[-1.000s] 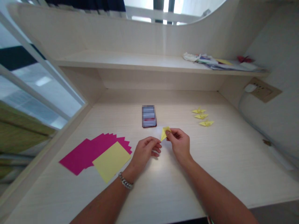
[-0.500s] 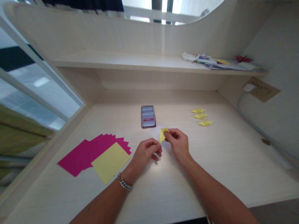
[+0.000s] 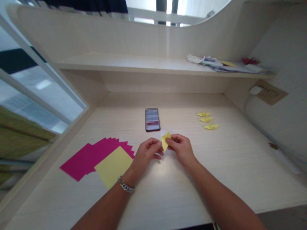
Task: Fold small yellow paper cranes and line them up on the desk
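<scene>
I'm pinching a part-folded yellow paper (image 3: 165, 141) with the right hand (image 3: 183, 148), just nearer and right of the phone (image 3: 152, 119); the left hand (image 3: 147, 152) is hovering half-curled beside the paper, contact unclear. Three finished-looking folded pieces (image 3: 206, 119) are sitting right of the phone; unfolded yellow (image 3: 114, 166) and magenta sheets (image 3: 83, 158) are lying nearer-left. I'm seeing no containers.

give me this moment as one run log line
right hand: pinching folded yellow paper | left hand: beside it, contact unclear | left: magenta sheets, yellow sheet | ahead: phone | ahead right: three yellow folded pieces
</scene>
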Demonstrator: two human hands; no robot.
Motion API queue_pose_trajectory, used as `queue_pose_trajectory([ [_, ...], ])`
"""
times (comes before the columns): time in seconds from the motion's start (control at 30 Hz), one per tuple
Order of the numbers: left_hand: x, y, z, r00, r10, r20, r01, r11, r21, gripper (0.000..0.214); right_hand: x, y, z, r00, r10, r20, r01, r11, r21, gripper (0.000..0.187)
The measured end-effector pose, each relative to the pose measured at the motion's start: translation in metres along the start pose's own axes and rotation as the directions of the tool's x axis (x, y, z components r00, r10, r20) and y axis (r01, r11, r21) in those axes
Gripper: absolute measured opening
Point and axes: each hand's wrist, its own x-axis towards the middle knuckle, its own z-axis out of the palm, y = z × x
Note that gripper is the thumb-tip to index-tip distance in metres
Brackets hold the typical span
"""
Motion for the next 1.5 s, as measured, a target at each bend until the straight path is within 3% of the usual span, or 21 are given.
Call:
queue_pose_trajectory([
  [0.1, 0.005, -0.003, -0.003, 0.994, 0.073, -0.078, -0.079, 0.995, -0.069, 0.026, -0.001, 0.002, 0.000, 0.995, 0.059, 0.085, -0.060, 0.998, 0.004, 0.026],
  [0.33, 0.007, -0.002, -0.004, 0.992, 0.039, -0.124, -0.033, 0.998, 0.044, 0.019, -0.002, -0.003, -0.005, 0.961, 0.138, 0.241, -0.138, 0.990, -0.017, 0.030],
  [0.53, 0.006, -0.003, -0.005, 0.993, 0.047, -0.109, -0.047, 0.999, 0.005, 0.018, -0.001, -0.004, -0.009, 0.964, 0.114, 0.240, -0.101, 0.993, -0.064, 0.031],
  [0.77, 0.005, -0.004, -0.004, 0.995, 0.004, -0.098, -0.018, 0.990, -0.141, 0.014, 0.001, -0.003, -0.011, 0.953, 0.133, 0.272, -0.154, 0.986, 0.056, 0.024],
  [0.9, 0.004, -0.003, -0.003, 0.997, 0.027, -0.066, -0.039, 0.983, -0.178, 0.013, 0.001, -0.004, -0.009, 0.972, 0.117, 0.206, -0.118, 0.993, -0.008, 0.021],
  [1.07, 0.004, -0.005, 0.002, 0.993, -0.020, -0.114, 0.011, 0.997, -0.076, 0.029, 0.003, 0.000, -0.007, 0.991, 0.039, 0.128, -0.037, 0.999, -0.022, 0.023],
  [1.17, 0.005, -0.006, 0.004, 0.993, -0.060, -0.102, 0.065, 0.997, 0.047, 0.023, 0.004, 0.000, -0.007, 0.995, -0.016, 0.095, 0.020, 0.999, -0.038, 0.024],
  [1.33, 0.005, -0.007, 0.002, 0.996, 0.023, -0.087, -0.001, 0.971, 0.239, 0.020, 0.003, 0.000, -0.006, 0.992, -0.008, 0.129, 0.022, 0.994, -0.108, 0.038],
  [1.5, 0.004, -0.011, 0.004, 0.999, 0.014, -0.039, -0.003, 0.965, 0.262, 0.019, 0.004, 0.005, -0.007, 0.989, -0.033, 0.144, 0.070, 0.962, -0.265, 0.021],
])
